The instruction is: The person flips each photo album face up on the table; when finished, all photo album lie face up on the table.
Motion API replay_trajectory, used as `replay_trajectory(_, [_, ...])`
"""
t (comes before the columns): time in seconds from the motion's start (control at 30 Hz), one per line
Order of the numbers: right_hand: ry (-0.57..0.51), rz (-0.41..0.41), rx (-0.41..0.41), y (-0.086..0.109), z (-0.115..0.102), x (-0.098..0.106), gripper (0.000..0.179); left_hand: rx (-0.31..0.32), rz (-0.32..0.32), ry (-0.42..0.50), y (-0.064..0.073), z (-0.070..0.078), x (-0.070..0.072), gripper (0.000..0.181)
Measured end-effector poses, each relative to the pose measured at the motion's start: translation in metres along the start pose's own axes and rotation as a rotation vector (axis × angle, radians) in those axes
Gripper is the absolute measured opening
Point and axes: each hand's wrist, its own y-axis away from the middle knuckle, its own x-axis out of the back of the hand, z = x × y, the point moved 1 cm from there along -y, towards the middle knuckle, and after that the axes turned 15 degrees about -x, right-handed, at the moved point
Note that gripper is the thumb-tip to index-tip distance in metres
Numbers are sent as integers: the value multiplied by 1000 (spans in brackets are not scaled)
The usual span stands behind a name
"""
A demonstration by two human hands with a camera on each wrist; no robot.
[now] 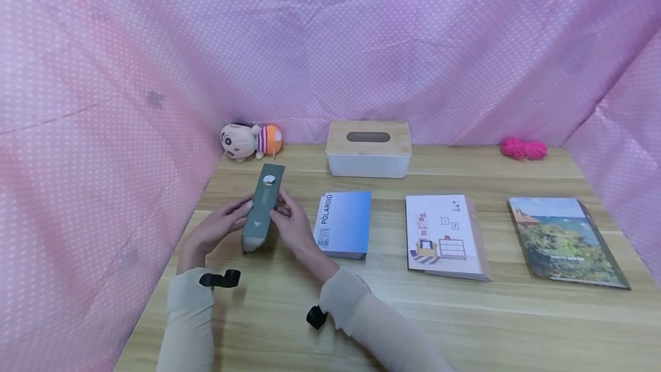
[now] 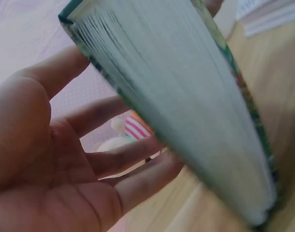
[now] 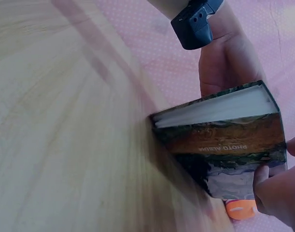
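Observation:
A thick photo album (image 1: 264, 205) stands tilted on the left side of the table, its dark green spine facing up. In the right wrist view, its painted cover (image 3: 219, 145) reads PHOTO ALBUM, and the white page edges show. My left hand (image 1: 219, 225) lies along one side; in the left wrist view its fingers (image 2: 106, 116) stretch out nearly straight and spread, with the tips against the cover. On the opposite side, my right hand (image 1: 294, 225) grips the album by the spine edge, one bent finger pressing the painted cover.
Right of my hands lie a blue POLAROID album (image 1: 345, 225), a white illustrated album (image 1: 441, 234) and a landscape-covered album (image 1: 565, 240). Along the back sit a plush toy (image 1: 248, 142), a wood-topped tissue box (image 1: 369, 157) and pink yarn (image 1: 524, 148). Pink dotted cloth (image 1: 361, 45) hangs behind.

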Motion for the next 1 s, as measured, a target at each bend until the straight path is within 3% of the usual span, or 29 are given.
replay_trajectory(0.2, [47, -25, 51, 1, -5, 0, 55, -2, 47, 37, 2, 8, 2, 68])
replay_trajectory(0.4, [84, -69, 71, -3, 2, -5, 58, -27, 96, 2, 6, 15, 5, 56])
replay_trajectory(0.67, [108, -91, 105, -5, 11, -15, 55, -62, 113, -21, 12, 15, 12, 56])
replay_trajectory(0.83, [202, -88, 135, -6, 18, -21, 55, -87, 134, -30, 18, 15, 19, 54])
replay_trajectory(1.0, [246, -107, 160, -8, 26, -27, 58, -88, 178, -138, 21, 19, 22, 52])
